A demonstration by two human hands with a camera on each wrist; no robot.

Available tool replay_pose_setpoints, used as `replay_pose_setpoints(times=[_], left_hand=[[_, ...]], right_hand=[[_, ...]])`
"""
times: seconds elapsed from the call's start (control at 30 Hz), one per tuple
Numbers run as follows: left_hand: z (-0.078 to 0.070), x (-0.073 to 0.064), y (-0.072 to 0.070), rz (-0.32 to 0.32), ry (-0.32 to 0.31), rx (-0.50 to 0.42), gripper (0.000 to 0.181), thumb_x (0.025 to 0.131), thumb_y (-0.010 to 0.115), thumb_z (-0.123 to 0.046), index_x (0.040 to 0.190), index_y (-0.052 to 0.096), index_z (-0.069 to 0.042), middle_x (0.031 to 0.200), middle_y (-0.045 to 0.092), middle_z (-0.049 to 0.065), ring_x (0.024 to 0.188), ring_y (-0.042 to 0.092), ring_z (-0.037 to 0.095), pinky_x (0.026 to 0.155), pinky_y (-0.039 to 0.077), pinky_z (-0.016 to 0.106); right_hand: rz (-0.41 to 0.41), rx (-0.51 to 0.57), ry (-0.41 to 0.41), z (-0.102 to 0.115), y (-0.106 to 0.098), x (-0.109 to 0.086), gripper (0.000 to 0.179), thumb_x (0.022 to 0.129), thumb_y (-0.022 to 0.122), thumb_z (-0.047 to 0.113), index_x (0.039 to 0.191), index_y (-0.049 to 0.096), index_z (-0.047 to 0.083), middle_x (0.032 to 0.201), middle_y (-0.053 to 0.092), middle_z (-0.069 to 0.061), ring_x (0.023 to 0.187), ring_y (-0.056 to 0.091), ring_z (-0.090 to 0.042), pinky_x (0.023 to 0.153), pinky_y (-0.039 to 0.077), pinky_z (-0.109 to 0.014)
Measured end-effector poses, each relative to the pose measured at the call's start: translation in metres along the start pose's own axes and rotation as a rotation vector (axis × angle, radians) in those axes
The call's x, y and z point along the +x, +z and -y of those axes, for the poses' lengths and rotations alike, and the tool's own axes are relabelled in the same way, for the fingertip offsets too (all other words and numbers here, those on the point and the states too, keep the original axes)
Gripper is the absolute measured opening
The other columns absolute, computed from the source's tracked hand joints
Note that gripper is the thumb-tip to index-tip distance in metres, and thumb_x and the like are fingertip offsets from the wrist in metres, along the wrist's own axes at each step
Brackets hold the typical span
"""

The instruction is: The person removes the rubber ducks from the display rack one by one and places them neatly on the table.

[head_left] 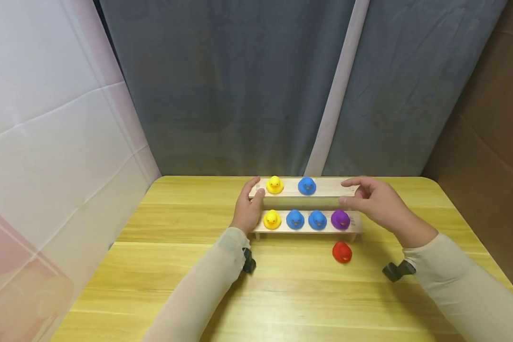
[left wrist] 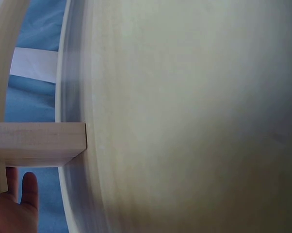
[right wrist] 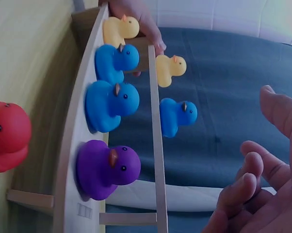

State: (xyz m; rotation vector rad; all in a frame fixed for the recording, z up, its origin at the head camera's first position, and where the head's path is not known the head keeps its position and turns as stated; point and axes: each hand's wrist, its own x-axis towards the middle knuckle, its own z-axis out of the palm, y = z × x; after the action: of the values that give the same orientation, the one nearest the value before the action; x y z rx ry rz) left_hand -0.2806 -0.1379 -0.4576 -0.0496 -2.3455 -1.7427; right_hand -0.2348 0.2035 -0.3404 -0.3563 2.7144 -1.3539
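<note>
A two-tier wooden stand (head_left: pixel 328 188) carries small rubber ducks. On the upper tier sit a yellow duck (head_left: pixel 275 185) and a blue duck (head_left: pixel 307 186). The lower tier bears another yellow duck (head_left: pixel 272 220), two blue ducks (right wrist: pixel 112 107) and a purple duck (head_left: pixel 340 219). My left hand (head_left: pixel 248 207) grips the upper tier's left end between thumb and fingers. At the right end is my right hand (head_left: pixel 374 199), thumb and forefinger spread, nothing held; the right wrist view shows it apart from the stand. A red duck (head_left: pixel 342 252) lies on the table in front of the stand.
The stand is toward the back of a wood-grain table (head_left: pixel 171 266). Behind it hangs a grey-blue curtain (head_left: pixel 222 95) with a pale strip (head_left: pixel 335 104). A white sheet (head_left: pixel 60 118) hangs on the left, and a brown panel (head_left: pixel 483 123) borders the right.
</note>
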Motion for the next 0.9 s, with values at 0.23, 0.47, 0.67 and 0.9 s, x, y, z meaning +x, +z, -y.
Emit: replay_pose_setpoints(times=[0.23,0.47,0.67,0.9], left_hand=[[0.0,0.001,-0.001,-0.005,-0.004,-0.001,0.049,0.11,0.053,-0.035,0.158,0.047,-0.026,0.167,0.041,0.001,0.152,0.039,0.026,0.125,0.032,0.053],[0.002,0.001,0.0,-0.002,0.003,-0.001,0.05,0.111,0.052,-0.034,0.159,0.046,-0.022,0.167,0.041,0.001,0.154,0.037,0.026,0.126,0.03,0.052],[0.002,0.001,-0.001,-0.009,0.012,-0.007,0.049,0.111,0.053,-0.033,0.159,0.047,-0.023,0.166,0.042,0.002,0.152,0.04,0.026,0.125,0.032,0.052],[0.001,0.0,-0.002,-0.006,0.001,-0.003,0.048,0.11,0.052,-0.035,0.158,0.047,-0.027,0.166,0.041,0.001,0.151,0.041,0.026,0.124,0.033,0.052]], right_hand=[[0.019,0.046,-0.047,0.006,0.011,0.022,0.052,0.095,0.08,0.038,0.139,0.065,0.015,0.087,0.056,-0.011,0.077,0.053,-0.025,0.06,0.048,-0.029],[0.026,0.048,-0.072,0.009,0.024,0.043,0.052,0.096,0.079,0.034,0.141,0.065,0.013,0.087,0.055,-0.009,0.078,0.053,-0.024,0.06,0.045,-0.027],[0.059,0.067,-0.031,0.015,0.033,0.059,0.049,0.096,0.079,0.034,0.14,0.065,0.019,0.088,0.055,-0.01,0.071,0.05,-0.023,0.054,0.043,-0.027],[0.053,0.035,-0.045,0.019,0.039,0.072,0.05,0.095,0.081,0.031,0.14,0.065,0.016,0.087,0.056,-0.009,0.08,0.053,-0.026,0.065,0.046,-0.03]])
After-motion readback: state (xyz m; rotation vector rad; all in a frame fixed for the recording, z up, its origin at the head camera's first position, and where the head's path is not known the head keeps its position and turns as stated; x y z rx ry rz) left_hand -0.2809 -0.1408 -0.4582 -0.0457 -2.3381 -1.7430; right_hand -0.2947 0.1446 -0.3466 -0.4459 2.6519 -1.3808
